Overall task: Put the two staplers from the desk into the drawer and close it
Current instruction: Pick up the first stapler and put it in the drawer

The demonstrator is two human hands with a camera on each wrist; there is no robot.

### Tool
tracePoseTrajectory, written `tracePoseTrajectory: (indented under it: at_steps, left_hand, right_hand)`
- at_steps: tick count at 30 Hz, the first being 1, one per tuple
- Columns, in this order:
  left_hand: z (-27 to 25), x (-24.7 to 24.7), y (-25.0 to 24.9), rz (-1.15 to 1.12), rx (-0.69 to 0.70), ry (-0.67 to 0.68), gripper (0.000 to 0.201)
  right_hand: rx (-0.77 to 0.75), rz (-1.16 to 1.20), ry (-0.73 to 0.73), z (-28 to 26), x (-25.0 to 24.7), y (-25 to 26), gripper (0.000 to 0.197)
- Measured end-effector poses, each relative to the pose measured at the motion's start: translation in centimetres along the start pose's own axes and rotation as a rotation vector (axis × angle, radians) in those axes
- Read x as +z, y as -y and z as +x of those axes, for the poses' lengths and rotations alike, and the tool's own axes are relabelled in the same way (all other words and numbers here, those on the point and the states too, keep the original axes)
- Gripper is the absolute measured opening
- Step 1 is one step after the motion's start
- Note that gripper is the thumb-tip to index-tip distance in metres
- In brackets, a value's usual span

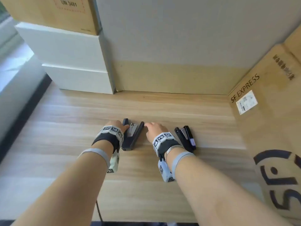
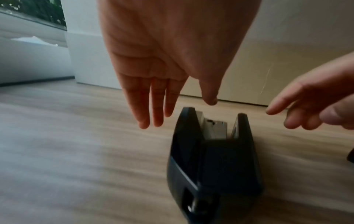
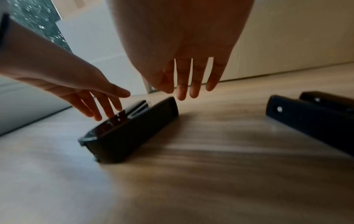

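Two black staplers lie on their sides on the wooden desk (image 1: 65, 128). The left stapler (image 1: 132, 137) (image 2: 212, 153) (image 3: 134, 128) gapes in a V with its metal magazine showing. My left hand (image 1: 121, 126) (image 2: 153, 98) reaches over it with straight fingers, and in the right wrist view the left hand's fingertips (image 3: 113, 116) touch the magazine. My right hand (image 1: 152, 128) (image 3: 187, 81) hovers with straight fingers just right of this stapler's tip and holds nothing. The second stapler (image 1: 186, 137) (image 3: 310, 115) lies right of my right wrist, untouched. No drawer is in view.
Stacked white boxes (image 1: 70, 57) with a cardboard box (image 1: 53, 12) on top stand at the back left. A large SF Express carton (image 1: 268, 119) walls off the right side. A pale panel (image 1: 179, 46) closes the back. A black cable (image 1: 99, 211) hangs at the desk's front edge.
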State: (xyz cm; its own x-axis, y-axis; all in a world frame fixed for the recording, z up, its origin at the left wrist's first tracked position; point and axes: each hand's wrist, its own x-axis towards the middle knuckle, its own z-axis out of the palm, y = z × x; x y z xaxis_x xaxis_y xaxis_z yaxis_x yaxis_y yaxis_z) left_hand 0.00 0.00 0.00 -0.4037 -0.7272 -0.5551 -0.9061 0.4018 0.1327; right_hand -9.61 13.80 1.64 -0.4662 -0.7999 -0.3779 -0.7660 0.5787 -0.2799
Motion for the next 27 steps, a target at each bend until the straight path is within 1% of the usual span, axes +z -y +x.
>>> tracePoseTrajectory:
  at_steps: [1,2,4,6,8,11,14,19,24,26,27]
  left_hand:
    - [0.2,0.5,-0.1,-0.020,-0.008,0.034,0.051]
    - [0.6,1.0,-0.1,-0.041,-0.019,0.057,0.051]
    - [0.8,2.2,-0.3,-0.121,-0.035,0.078,0.054]
    - [0.6,2.7,-0.6,-0.156,-0.056,0.058,0.054]
    - [0.7,2.9,-0.9,-0.201,-0.084,0.009,0.049]
    - [0.2,2.7,-1.4,-0.240,-0.124,0.009,0.043]
    - [-0.2,2.8,-1.9,-0.234,-0.142,0.002,0.042]
    - [-1.4,2.6,-1.6,-0.209,-0.093,-0.046,0.043]
    - [-2.6,2.3,0.9,-0.334,-0.031,-0.081,0.044]
    - [-3.2,2.2,2.1,-0.380,0.022,-0.117,0.039]
    - [-3.6,2.1,2.8,-0.389,0.038,-0.136,0.034]
  right_hand:
    - [0.025,-0.013,0.029,-0.1,0.4,-0.2,0.045]
    - [0.036,-0.007,0.029,0.2,0.8,-0.6,0.045]
    - [0.052,-0.020,0.040,0.3,2.2,-1.4,0.043]
    - [0.064,-0.012,0.060,0.5,2.9,-2.0,0.041]
    - [0.064,-0.014,0.065,0.7,3.2,-2.4,0.041]
    - [0.053,-0.016,0.088,0.9,3.7,-2.9,0.041]
    - [0.028,-0.029,0.093,0.8,3.9,-3.2,0.041]
    - [0.019,-0.057,0.105,0.6,3.7,-3.4,0.040]
    - [0.002,-0.100,0.117,0.3,3.4,-2.4,0.037]
    - [-0.014,-0.118,0.148,0.2,3.4,-1.5,0.038]
    - [-0.021,-0.131,0.169,0.1,3.5,-1.0,0.039]
